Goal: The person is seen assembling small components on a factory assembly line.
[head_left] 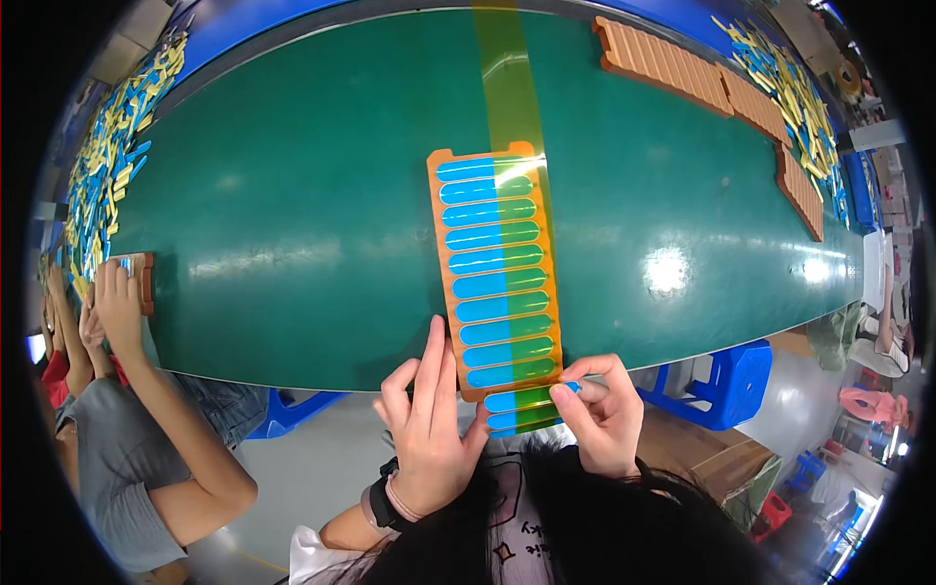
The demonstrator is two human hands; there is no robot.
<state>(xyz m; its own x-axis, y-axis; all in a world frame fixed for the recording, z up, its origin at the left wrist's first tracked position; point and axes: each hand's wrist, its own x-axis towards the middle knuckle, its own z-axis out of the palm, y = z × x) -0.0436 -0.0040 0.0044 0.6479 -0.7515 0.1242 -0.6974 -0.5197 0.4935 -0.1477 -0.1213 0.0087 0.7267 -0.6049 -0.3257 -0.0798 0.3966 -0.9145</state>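
Observation:
An orange slotted tray (453, 322) lies on the green table, a row of flat blue round-ended strips (471, 212) in its slots. A translucent yellow-green tape (514, 88) runs from the far edge over the right halves of the strips. At the tray's near end, two more blue strips (500, 402) lie under the tape, past the table edge. My right hand (606, 414) pinches the right end of the upper one between thumb and index finger. My left hand (429, 429) has its fingers stretched along the tray's left side, its thumb at the strips' left ends.
Empty orange trays (673, 70) stand at the far right. Piles of blue and yellow strips lie at the left (107, 185) and right (795, 107) sides. A co-worker's hands (117, 307) handle another tray at the left. A blue stool (726, 385) stands beyond the near edge.

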